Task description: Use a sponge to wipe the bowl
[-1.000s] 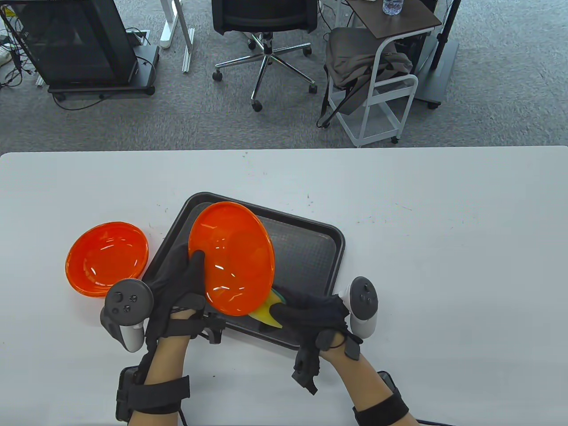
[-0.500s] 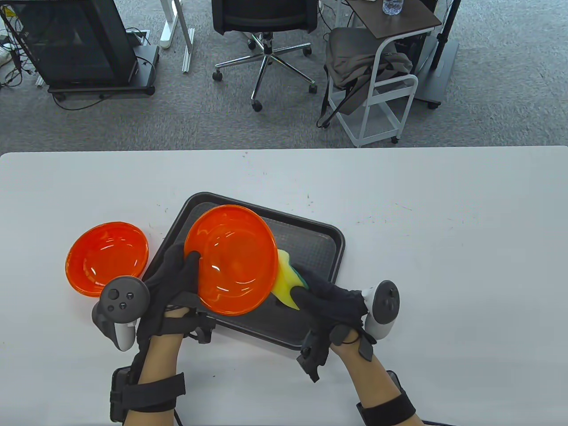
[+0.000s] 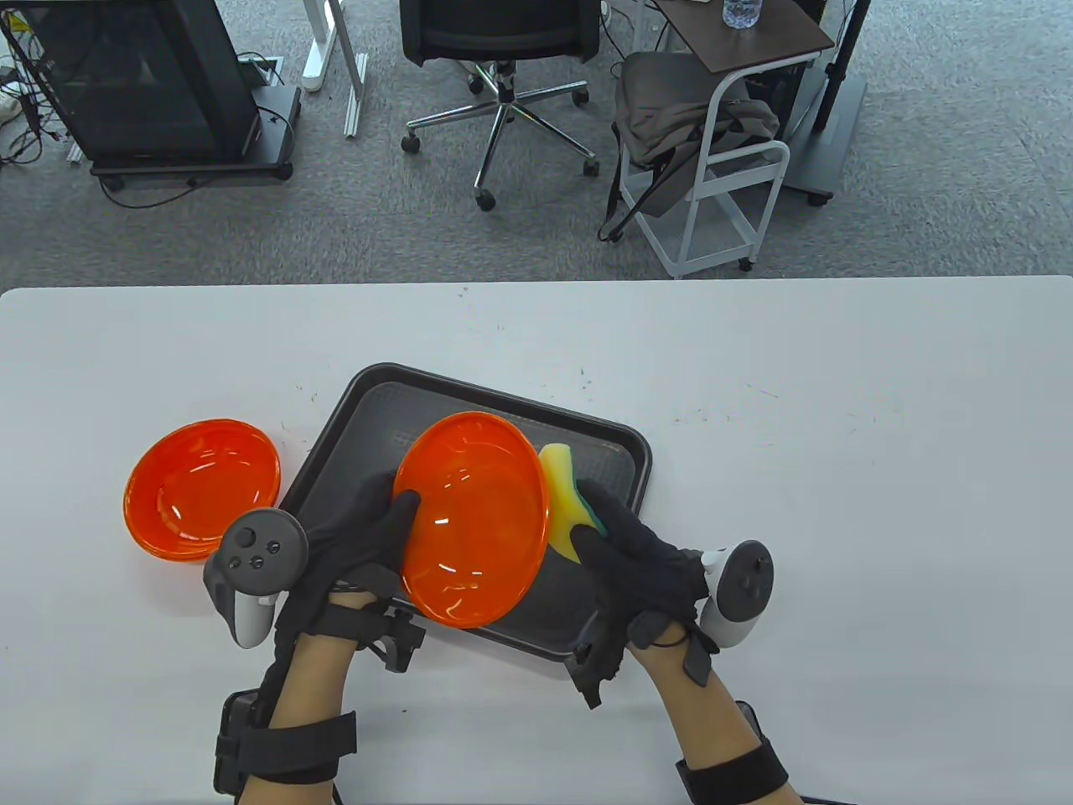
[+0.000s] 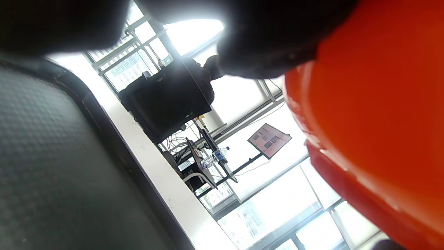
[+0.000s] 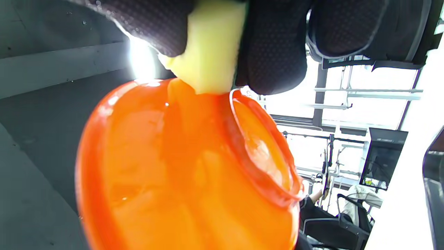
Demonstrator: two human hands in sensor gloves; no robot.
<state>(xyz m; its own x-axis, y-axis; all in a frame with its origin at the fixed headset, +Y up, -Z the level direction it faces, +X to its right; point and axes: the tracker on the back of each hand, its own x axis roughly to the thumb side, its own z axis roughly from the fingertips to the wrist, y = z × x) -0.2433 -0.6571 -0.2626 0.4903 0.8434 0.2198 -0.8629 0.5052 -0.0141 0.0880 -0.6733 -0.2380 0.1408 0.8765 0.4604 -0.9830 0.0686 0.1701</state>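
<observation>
Our left hand (image 3: 356, 537) gripped the left rim of the orange bowl (image 3: 472, 518), held tilted above the dark tray (image 3: 624, 470) at lower centre of the table view. Our right hand (image 3: 641, 570) pinched the yellow sponge (image 3: 563, 495), which touched the bowl's outer wall in the right wrist view. A second orange bowl (image 3: 201, 489) rested on the white table (image 3: 838, 461) just left of the tray.

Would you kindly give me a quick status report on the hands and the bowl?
Left hand holds orange bowl tilted above black tray. Right hand presses yellow sponge on its outer side. Nothing in the way.
</observation>
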